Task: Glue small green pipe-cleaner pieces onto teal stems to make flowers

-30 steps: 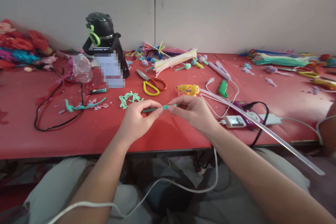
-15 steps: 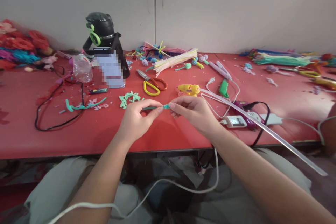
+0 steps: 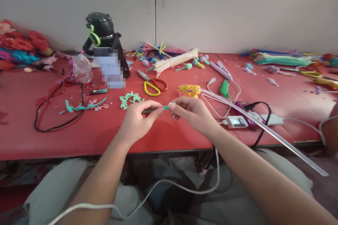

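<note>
A green fuzzy stem (image 3: 166,108) stretches between my two hands, low over the red table (image 3: 105,140). My left hand (image 3: 141,117) pinches it between thumb and index finger, and part of the stem shows inside the palm. My right hand (image 3: 191,112) has its fingertips closed on the other end, which they cover. Small cut green pieces (image 3: 129,100) are scattered just beyond my left hand. Behind my right hand lies a yellow glue gun (image 3: 190,90) with a long clear stick. Scissors (image 3: 152,85) with yellow and red handles rest farther back.
A phone (image 3: 111,70) leans on a black bottle (image 3: 99,26). Pale stems (image 3: 176,61) lie at the back. On the right are a purple power strip (image 3: 244,107), a white plug-in meter (image 3: 237,122) and cables. A black cord (image 3: 50,128) loops at left. Another person's arm (image 3: 332,130) shows at far right.
My right fingers have shifted slightly around the stem's end, and a little less of the green shows between my hands. My left hand keeps its pinch.
</note>
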A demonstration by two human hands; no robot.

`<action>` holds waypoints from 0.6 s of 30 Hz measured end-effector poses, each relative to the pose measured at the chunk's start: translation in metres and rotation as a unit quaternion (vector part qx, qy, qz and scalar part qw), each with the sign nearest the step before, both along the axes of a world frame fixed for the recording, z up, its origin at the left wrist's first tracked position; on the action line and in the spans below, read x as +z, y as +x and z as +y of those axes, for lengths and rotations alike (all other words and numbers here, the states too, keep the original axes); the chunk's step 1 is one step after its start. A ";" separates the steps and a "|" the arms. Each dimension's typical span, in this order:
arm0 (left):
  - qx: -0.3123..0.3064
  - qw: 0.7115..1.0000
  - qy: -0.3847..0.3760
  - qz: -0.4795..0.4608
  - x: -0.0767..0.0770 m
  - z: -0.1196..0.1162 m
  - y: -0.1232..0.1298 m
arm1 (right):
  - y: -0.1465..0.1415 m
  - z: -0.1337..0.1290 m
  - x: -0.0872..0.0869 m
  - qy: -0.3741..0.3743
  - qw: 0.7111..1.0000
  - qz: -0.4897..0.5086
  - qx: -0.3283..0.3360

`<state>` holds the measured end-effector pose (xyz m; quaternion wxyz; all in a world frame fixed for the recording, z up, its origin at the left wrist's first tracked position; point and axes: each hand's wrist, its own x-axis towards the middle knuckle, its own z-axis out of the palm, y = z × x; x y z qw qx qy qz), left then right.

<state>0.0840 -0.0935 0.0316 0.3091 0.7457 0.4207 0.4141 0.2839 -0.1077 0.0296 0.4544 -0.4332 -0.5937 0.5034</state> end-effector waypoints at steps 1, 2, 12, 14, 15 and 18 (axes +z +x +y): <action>-0.001 1.000 -0.002 0.001 0.000 0.000 0.000 | 0.000 0.000 0.000 -0.001 1.000 -0.002 0.000; -0.003 1.000 -0.004 0.002 0.000 0.000 0.001 | 0.000 0.000 0.000 0.001 1.000 -0.002 -0.001; -0.002 1.000 -0.021 0.008 -0.001 0.001 -0.001 | 0.003 0.001 -0.005 0.068 0.998 -0.003 0.004; 0.002 1.000 -0.014 0.007 -0.001 0.000 -0.001 | 0.002 0.000 -0.004 0.051 0.999 0.006 0.001; 0.003 1.000 -0.012 0.006 -0.002 0.000 -0.001 | 0.001 0.000 -0.003 0.034 0.999 0.008 0.002; 0.005 1.000 -0.008 0.007 -0.003 -0.001 -0.001 | 0.001 -0.001 -0.001 -0.013 1.000 0.006 0.014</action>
